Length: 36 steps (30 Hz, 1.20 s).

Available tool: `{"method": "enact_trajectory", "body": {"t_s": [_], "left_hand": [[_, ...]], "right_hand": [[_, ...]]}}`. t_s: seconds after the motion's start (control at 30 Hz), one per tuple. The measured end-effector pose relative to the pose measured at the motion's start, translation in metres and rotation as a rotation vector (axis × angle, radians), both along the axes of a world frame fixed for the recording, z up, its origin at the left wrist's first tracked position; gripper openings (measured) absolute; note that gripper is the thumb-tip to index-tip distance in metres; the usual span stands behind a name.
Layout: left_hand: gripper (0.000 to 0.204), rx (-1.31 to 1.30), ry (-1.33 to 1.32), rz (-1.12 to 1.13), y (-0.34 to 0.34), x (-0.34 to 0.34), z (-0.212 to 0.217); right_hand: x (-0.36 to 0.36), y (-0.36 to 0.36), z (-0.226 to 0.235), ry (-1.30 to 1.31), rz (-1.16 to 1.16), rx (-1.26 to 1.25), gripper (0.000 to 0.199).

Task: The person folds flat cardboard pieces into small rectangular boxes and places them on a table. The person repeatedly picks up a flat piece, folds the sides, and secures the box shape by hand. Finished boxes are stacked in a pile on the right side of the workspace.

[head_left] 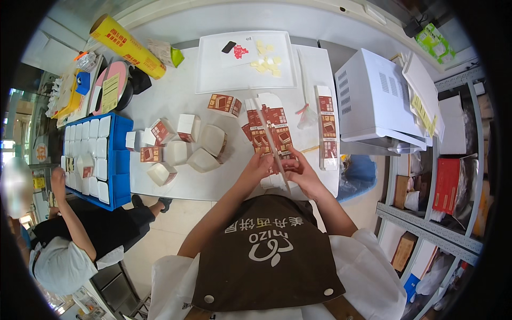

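While the left hand point(260, 164) and the right hand point(303, 172) grip a thin carton blank point(268, 129) from either side, fingers bent in and neither palm spread, the blank stands edge-up over the near part of the white bench point(229, 181). Under and around it lie brown-red printed cartons point(278, 116), flat and overlapping. To the left are folded open boxes point(178, 153) in a loose group, some on their sides, and beyond them a blue crate point(124, 154) packed with white containers. A white tray point(205, 77) at the far side carries pale yellow pieces, red bits and a dark flat object. To the right, a clear bag point(306, 118) and a row of printed cartons point(328, 133) lie between the work and a pale boxy appliance point(368, 96), which takes up that end of the bench. A yellow roll point(128, 45) slants across the far left corner. The blank's printed faces are turned too steeply to read, and it covers part of the cartons below; some fingertips are hidden behind it. A co-worker's hand point(57, 180) is beside the crate, the body partly cut off by the dark rim, and the contents of the shelves point(432, 229) at right are hard to make out
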<state>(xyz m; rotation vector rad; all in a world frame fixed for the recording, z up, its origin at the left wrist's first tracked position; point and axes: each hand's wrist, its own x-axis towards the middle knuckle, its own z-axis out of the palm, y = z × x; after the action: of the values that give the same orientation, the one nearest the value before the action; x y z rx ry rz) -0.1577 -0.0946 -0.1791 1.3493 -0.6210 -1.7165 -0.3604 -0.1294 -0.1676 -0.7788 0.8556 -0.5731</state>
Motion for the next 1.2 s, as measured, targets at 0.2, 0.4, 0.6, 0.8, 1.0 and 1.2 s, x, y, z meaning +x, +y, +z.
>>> {"method": "enact_trajectory", "body": {"t_s": [0.2,0.4,0.6,0.8,1.0,1.2], "left_hand": [[0.035,-0.099,0.24,0.349,-0.024,0.021,0.04],[0.042,-0.171,0.324,0.615,-0.007,0.058,0.065],[0.043,-0.334,0.306,0.755,0.019,0.122,0.083],[0.056,-0.619,0.552,0.813,0.037,0.164,0.137],[0.054,-0.656,0.57,0.6,0.057,0.17,0.134],[0.026,-0.374,0.166,0.235,0.084,0.162,0.148]], "right_hand": [[0.036,0.013,0.047,-0.163,0.22,0.069,0.082],[0.063,0.03,0.056,0.179,0.3,-0.446,0.06],[0.062,0.005,0.098,0.178,0.595,-0.573,0.042],[0.065,-0.006,0.123,-0.351,0.694,0.136,0.027],[0.093,-0.001,0.115,-0.225,0.643,-0.394,0.021],[0.12,-0.008,0.151,-0.201,0.493,-0.616,0.011]]}}
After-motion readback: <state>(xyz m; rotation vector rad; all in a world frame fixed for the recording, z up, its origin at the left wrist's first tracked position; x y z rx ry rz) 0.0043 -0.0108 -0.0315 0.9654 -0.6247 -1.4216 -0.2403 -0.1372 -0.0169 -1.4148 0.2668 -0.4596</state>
